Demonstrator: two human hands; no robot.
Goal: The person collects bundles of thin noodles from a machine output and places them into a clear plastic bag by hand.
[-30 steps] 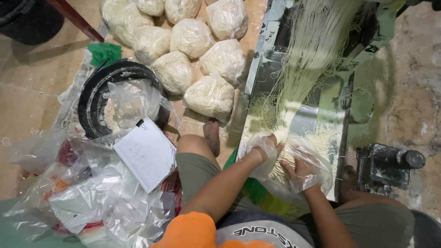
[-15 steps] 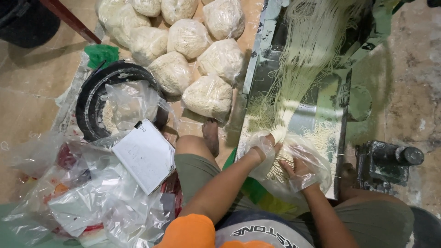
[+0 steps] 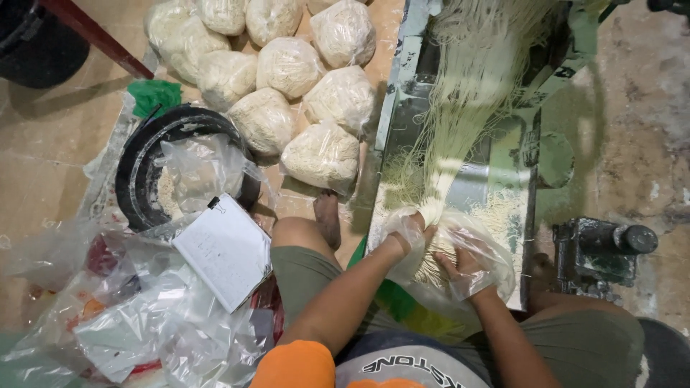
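Pale noodle strands [image 3: 467, 93] hang down from a green metal noodle machine [image 3: 535, 144] onto its tray. My left hand [image 3: 408, 231], in a thin clear plastic glove, pinches the lower end of the strand bundle. My right hand [image 3: 466, 267], also gloved, rests spread on a heap of noodles inside a clear plastic bag [image 3: 496, 248] at the tray's near edge. Both forearms reach out over my knees.
Several filled clear bags of noodles [image 3: 287, 79] lie on a board at upper left. A black round tub [image 3: 140, 162] holds loose plastic bags. A white notepad [image 3: 226, 248] lies on crumpled plastic. A small motor [image 3: 600, 248] sits at right.
My left hand has closed on the hanging strands a little higher, and my right hand has shifted slightly in the bag. The view has moved a bit.
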